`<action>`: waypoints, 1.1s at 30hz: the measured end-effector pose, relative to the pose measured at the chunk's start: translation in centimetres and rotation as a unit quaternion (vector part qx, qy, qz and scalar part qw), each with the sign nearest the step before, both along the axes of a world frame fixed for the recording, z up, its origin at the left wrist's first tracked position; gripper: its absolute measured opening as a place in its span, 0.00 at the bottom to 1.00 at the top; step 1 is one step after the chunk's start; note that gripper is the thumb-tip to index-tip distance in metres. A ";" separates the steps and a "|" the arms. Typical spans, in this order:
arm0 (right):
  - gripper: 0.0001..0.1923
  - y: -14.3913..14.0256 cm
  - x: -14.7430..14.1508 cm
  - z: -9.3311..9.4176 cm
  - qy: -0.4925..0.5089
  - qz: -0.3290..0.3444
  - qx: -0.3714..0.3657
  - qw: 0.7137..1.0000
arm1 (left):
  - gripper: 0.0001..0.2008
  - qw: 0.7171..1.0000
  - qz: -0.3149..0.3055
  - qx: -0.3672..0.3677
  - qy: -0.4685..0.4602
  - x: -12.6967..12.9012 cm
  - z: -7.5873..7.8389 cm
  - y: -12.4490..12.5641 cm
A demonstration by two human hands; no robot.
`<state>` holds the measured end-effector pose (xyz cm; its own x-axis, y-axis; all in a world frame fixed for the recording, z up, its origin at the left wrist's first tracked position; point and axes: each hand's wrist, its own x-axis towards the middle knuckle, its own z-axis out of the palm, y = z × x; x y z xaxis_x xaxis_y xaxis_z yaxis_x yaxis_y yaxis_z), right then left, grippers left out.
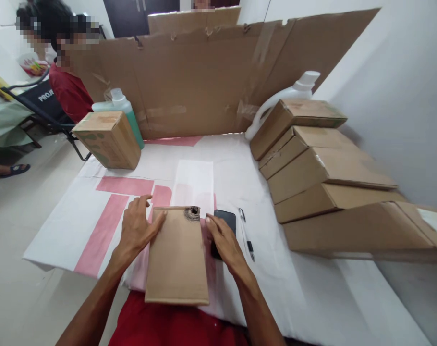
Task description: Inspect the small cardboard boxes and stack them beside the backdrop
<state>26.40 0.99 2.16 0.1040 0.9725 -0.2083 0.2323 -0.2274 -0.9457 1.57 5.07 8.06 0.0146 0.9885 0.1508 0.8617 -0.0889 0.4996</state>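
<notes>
A flat brown cardboard box (176,262) lies before me at the table's front edge, with a dark scribbled patch and a black hole at its far right corner. My left hand (139,223) is at its left side, fingers apart, the thumb resting on the box's edge. On the other side my right hand (224,238) hovers over a black phone (226,218), partly hiding it; its fingers are loosely bent and hold nothing I can see. A pen (250,247) lies to the right of the phone. Beyond the box is a white sheet of paper (194,178).
A row of cardboard boxes (305,202) leans along the right side, with a white jug (276,101) behind. At back left stand another box (110,139) and a green-liquid bottle (132,120). A tall cardboard panel (189,81) closes off the back. A person in red (65,91) sits beyond.
</notes>
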 end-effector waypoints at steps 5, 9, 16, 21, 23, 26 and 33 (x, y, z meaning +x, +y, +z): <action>0.21 3.2 -1.6 0.1 0.016 -0.007 0.069 0.997 | 0.15 0.993 -0.110 -0.013 0.048 5.0 -0.5 1.1; 0.16 3.3 -1.8 0.5 0.014 0.021 0.087 0.996 | 0.18 0.993 -0.070 -0.014 0.090 7.1 -1.2 1.6; 0.11 -0.8 4.5 -0.5 -0.231 -0.123 0.024 0.965 | 0.15 0.995 -0.056 -0.023 0.077 7.7 -1.0 1.9; 0.10 -2.9 9.3 -2.6 -0.404 -0.088 -0.159 0.896 | 0.16 0.994 -0.058 -0.062 0.072 7.2 -0.5 1.6; 0.12 -3.2 10.3 -3.2 -0.360 -0.058 -0.165 0.916 | 0.15 0.992 -0.104 -0.068 0.034 6.0 -0.4 1.3; 0.15 -3.0 11.0 -3.0 -0.241 -0.059 -0.134 0.959 | 0.28 0.979 -0.192 -0.073 -0.015 4.2 -0.4 0.9; 0.15 -0.4 4.8 2.0 0.190 -0.177 0.084 0.962 | 0.34 0.972 -0.230 -0.039 0.003 3.9 -1.0 0.4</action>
